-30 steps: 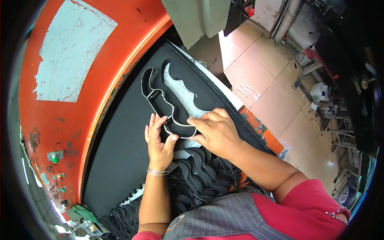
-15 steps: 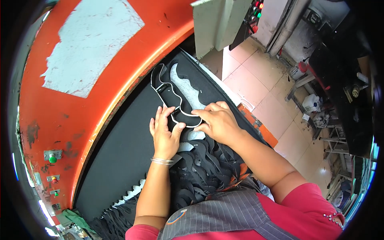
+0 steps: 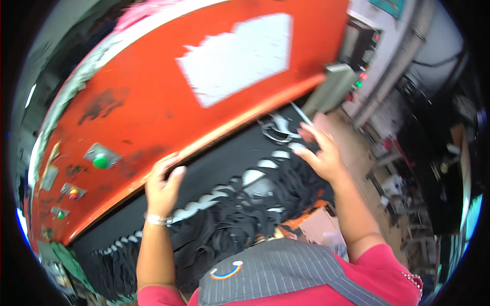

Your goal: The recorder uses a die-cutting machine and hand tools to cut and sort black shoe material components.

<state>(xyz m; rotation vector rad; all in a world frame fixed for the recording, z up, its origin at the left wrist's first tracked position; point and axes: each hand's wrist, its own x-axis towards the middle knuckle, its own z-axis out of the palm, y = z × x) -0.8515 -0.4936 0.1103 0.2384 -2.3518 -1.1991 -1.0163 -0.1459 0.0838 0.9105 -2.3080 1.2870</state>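
As your left hand [image 3: 162, 189], thumb spread, empty, leaves the curved metal frame [image 3: 276, 139] for the orange panel's lower edge [image 3: 217, 136] | frame lies below that panel | your right hand [image 3: 324, 155] beside it, thumb and fingers apart, contact unclear | only that hand could steady it.

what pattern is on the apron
The apron is grey with thin pale stripes and a small rainbow; best seen in the head view.
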